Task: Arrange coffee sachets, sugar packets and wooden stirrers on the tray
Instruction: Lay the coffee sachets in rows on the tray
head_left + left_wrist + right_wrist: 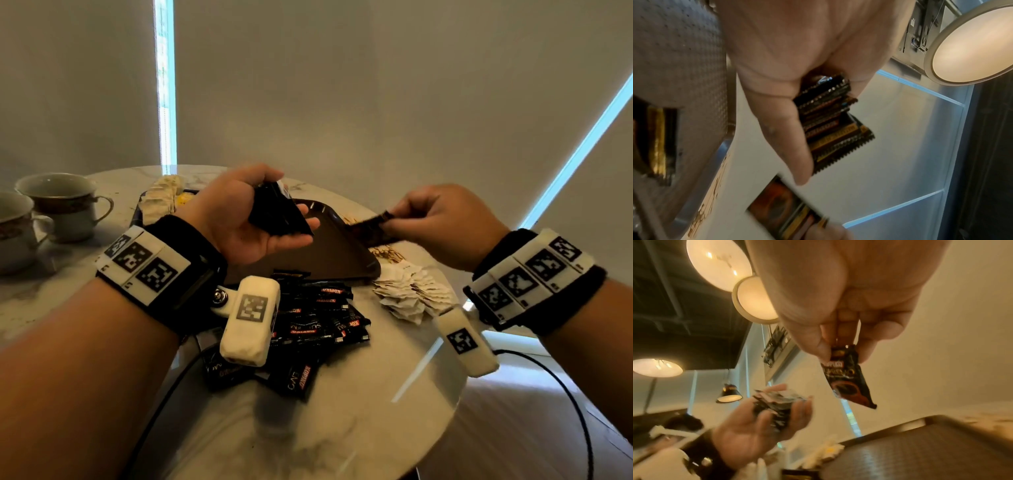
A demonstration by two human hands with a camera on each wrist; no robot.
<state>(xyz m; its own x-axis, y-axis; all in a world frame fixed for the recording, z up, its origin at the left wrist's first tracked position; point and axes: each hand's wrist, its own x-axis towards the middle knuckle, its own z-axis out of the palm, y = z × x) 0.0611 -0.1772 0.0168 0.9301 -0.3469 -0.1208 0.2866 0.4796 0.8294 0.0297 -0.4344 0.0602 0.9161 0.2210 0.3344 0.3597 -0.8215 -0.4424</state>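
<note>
A dark brown tray (329, 250) lies on the round marble table. My left hand (246, 219) hovers over the tray's left part and grips a stack of black coffee sachets (277, 212) (830, 116) (777, 410). My right hand (442, 222) is above the tray's right rim and pinches a single black coffee sachet (375, 229) (849, 378) by one end. A loose pile of coffee sachets (308, 322) lies on the table in front of the tray. White sugar packets (411, 294) fan out at its right. Thin wooden stirrers (387, 255) lie by the right rim.
Two teacups (65, 202) stand at the table's far left. More white packets (164, 198) sit at the tray's far left corner. A black cable (565, 394) hangs off the table's right edge. Window blinds close the view behind the table.
</note>
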